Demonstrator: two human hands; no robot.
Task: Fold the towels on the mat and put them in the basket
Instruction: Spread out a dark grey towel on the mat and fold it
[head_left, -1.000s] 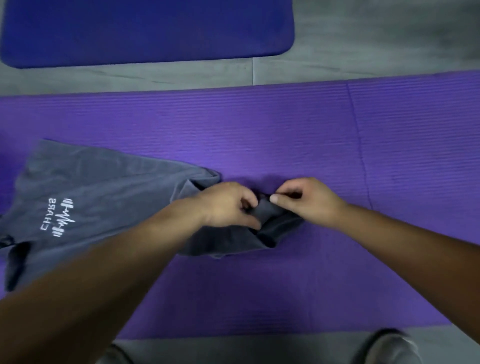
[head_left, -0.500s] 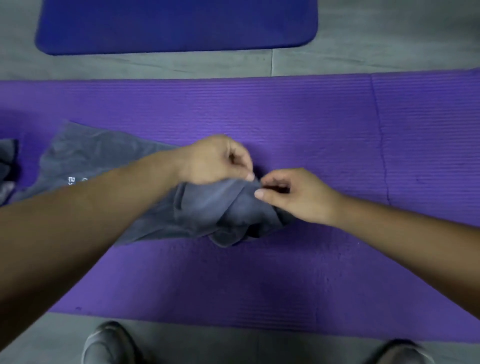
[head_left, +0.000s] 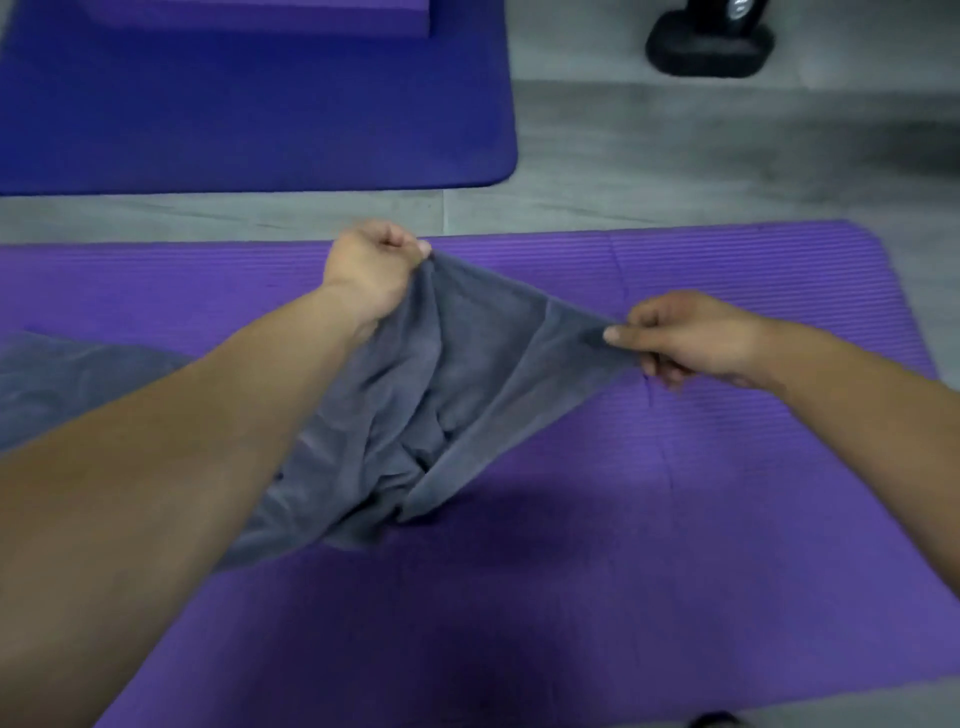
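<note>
A grey towel hangs lifted over the purple mat, stretched between both hands. My left hand grips one top corner in a closed fist. My right hand pinches the other corner between thumb and fingers. The towel's lower part sags in folds down to the mat, partly hidden under my left forearm. No basket is in view.
More grey towel cloth lies on the mat at the left edge. A blue mat lies on the grey floor behind, with a purple block on it. A black object stands at the far right.
Both hands have risen and moved apart, lifting the towel's edge off the mat and stretching it. The view has tilted up, bringing the blue mat and black object into sight.
</note>
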